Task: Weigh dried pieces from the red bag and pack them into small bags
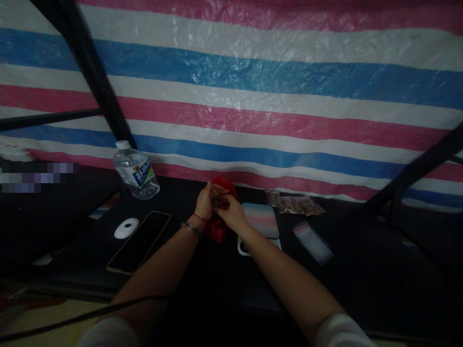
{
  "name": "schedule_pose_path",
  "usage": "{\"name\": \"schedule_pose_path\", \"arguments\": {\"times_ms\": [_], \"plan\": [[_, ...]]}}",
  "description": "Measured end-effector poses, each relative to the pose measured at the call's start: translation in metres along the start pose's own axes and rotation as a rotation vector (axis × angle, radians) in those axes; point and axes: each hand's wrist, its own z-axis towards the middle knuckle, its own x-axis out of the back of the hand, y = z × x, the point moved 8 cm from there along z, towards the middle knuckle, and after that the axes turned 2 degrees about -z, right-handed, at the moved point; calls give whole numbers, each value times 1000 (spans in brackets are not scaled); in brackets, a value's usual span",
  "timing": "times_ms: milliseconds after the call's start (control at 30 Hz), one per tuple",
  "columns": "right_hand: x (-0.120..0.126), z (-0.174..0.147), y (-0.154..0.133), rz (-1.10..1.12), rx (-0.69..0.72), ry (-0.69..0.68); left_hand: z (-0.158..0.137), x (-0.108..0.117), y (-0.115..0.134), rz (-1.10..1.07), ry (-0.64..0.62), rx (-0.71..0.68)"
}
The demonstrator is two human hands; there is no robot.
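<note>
Both hands met at the middle of the dark bench [202, 270], against a red cloth pouch [217, 226]. The left hand [204, 202] was curled around the pouch's upper part, fingers closed on the red fabric. The right hand [233, 214] pressed in from 3 o'clock, its fingers pinched together on a small dark item [219, 202] at the mouth of the pouch; what that item was could not be told in the dim light. Neither grip stood spread. The pouch hung between the two palms, its lower end showing below the left wrist, which wore a red string and a beaded band [191, 227].

Around the hands: a water bottle [135, 172] lay tilted at 10 o'clock, well apart. A white round puck [126, 228] sat at 9 o'clock, just beside a dark phone [140, 242] lying flat. At 3 o'clock, just beside the right hand, lay a pastel-coloured case [261, 219]. Farther toward 2 o'clock were clear packets of brownish bits [294, 204], and at 4 o'clock an empty-looking clear zip bag [314, 243]. A striped tarp [275, 82] of red, white and blue hung behind the bench.
</note>
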Motion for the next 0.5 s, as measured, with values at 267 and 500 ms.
{"name": "schedule_pose_path", "arguments": {"times_ms": [267,500], "plan": [[0,3,2,148,74,71,13,18,11,-264,118,-33],[9,4,-2,171,42,111,16,21,2,-324,135,-23]]}}
